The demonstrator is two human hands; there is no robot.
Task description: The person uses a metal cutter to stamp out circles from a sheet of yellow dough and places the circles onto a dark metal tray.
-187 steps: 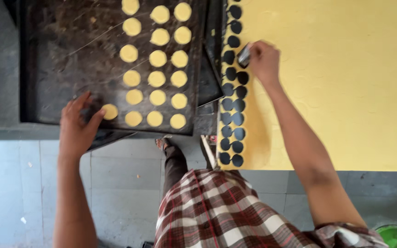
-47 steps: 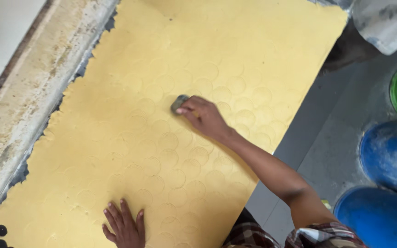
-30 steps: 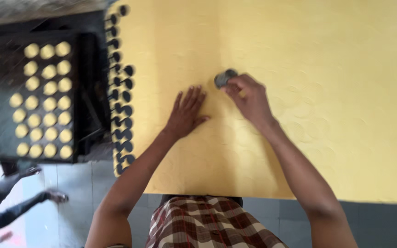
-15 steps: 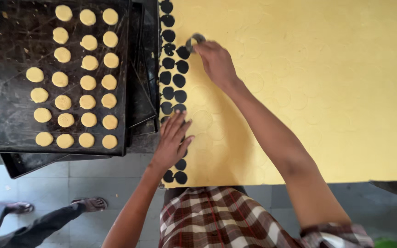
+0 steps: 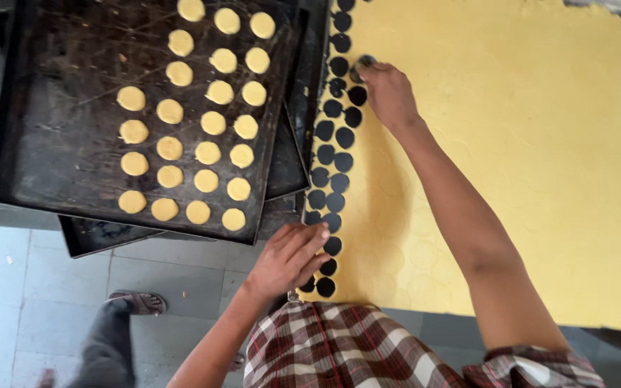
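A wide sheet of yellow dough (image 5: 512, 151) covers the worktop, marked with faint pressed circles. Along its left edge run two columns of round cut holes (image 5: 333, 140) showing dark surface beneath. My right hand (image 5: 389, 92) is shut on a small round metal cutter (image 5: 362, 66), pressed onto the dough beside the holes near the top. My left hand (image 5: 289, 260) hovers with fingers together over the lower left corner of the dough, by the lowest holes. A dark baking tray (image 5: 73, 144) to the left holds several rows of cut yellow dough discs (image 5: 208, 122).
A second dark tray (image 5: 282, 179) lies stacked under the first. Below is grey tiled floor (image 5: 30, 287) where another person's leg and sandalled foot (image 5: 134, 302) stand. My checked shirt (image 5: 339, 348) fills the bottom middle.
My left hand has slid down off the dough edge towards the lower corner. My right hand stays with the cutter near the top of the hole columns. The other person's foot moved right.
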